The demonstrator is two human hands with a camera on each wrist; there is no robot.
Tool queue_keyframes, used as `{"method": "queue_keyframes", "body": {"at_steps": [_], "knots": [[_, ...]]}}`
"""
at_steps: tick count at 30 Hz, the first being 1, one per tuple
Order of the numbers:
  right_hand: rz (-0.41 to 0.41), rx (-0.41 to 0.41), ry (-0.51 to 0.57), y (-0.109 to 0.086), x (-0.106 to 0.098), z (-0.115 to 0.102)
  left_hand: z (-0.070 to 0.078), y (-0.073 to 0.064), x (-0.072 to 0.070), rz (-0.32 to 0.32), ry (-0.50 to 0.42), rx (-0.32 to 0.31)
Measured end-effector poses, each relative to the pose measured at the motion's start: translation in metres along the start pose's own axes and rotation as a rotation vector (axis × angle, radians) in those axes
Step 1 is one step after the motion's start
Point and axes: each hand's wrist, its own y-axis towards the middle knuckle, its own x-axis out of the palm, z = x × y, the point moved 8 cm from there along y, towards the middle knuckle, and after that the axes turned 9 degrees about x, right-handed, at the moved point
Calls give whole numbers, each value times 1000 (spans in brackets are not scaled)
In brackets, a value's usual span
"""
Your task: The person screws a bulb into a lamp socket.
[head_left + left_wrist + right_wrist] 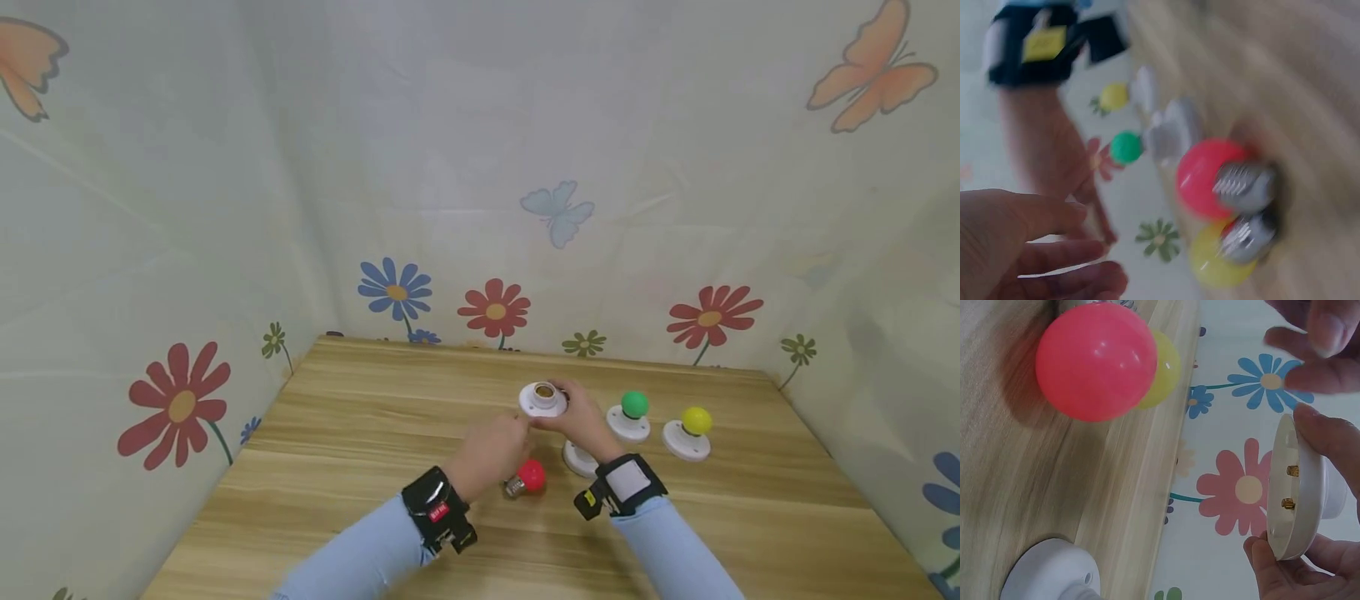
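My right hand (583, 419) holds a white lamp socket (542, 402) above the table, its round opening facing up. The right wrist view shows thumb and fingers gripping the rim, with two brass screws on the underside. Close to the socket's left side is my left hand (491, 454), its fingers loosely spread and holding nothing in the left wrist view. Below the hands a red bulb (533, 475) lies on its side. Beside it lies a yellow bulb (1216, 259), which the left hand hides in the head view.
Another white socket (577, 460) stands partly behind the right wrist. Farther right are a green bulb (635, 405) and a second yellow bulb (697, 420), each upright in a white socket. The wooden table (360, 392) meets a flowered curtain at its back and sides.
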Motion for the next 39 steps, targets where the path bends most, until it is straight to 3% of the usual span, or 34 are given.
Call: {"method": "queue_keyframes", "body": {"at_steps": [2, 6, 8, 12, 13, 15, 17, 20, 23, 26, 29, 32, 35, 39], "knots": [[17, -16, -6, -1, -4, -1, 15, 2, 12, 60, 90, 42], [15, -21, -20, -2, -5, -1, 31, 3, 45, 96, 301, 72], [2, -12, -24, -3, -4, 0, 39, 1, 53, 107, 386, 101], [-18, 10, -7, -5, -2, 3, 49, 0, 64, 81, 449, 144], [-18, 6, -8, -5, -2, 3, 48, 0, 65, 67, 410, 141], [-20, 13, -7, -5, -1, 4, 42, 3, 62, 5, 246, 117], [-17, 18, -14, -5, -1, 6, 33, 6, 46, -34, 3, 76], [-8, 25, -18, -5, -1, 7, 15, 12, 3, -24, -355, -15], [-10, 25, -16, -6, 0, 6, -4, 17, -41, 92, -557, -82], [-34, -2, 6, -6, 4, 4, -16, 22, -69, 277, -601, -79], [-46, -13, 39, -6, 8, 2, -20, 28, -71, 401, -583, -14], [-47, -46, 58, -7, 10, -4, -20, 33, -56, 401, -534, 28], [-47, -67, 56, -7, 12, -8, -21, 34, -42, 366, -501, 21], [-40, -53, 50, -6, 13, -7, -22, 35, -37, 360, -459, 27]]}}
